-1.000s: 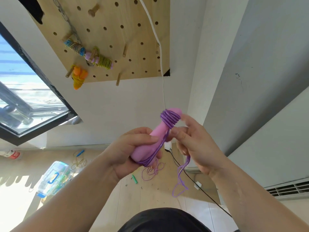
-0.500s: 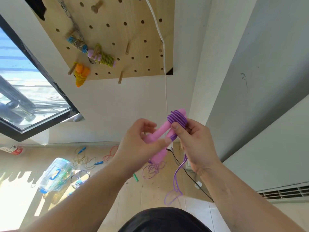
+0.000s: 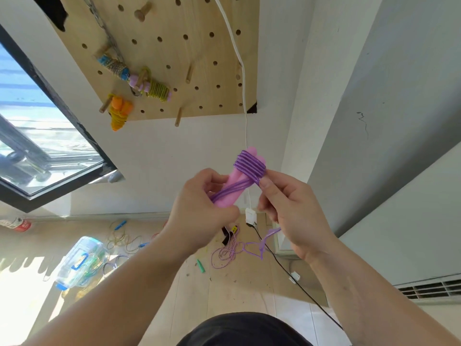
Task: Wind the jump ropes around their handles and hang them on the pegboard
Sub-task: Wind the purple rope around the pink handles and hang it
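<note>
Two pink handles (image 3: 233, 174) lie side by side in our left hand (image 3: 199, 208), its fingers curled round their lower end. Our right hand (image 3: 291, 213) pinches the purple rope (image 3: 250, 166) at the coils wound round the handles' upper end, and a loose tail hangs below that hand. We hold the bundle before the wall, below the pegboard (image 3: 174, 46), where three wound ropes (image 3: 157, 89) hang on pegs.

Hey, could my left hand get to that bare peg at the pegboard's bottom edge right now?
Probably yes: only bare wall shows between the left hand and the peg, though it's gripping the pink handles.
</note>
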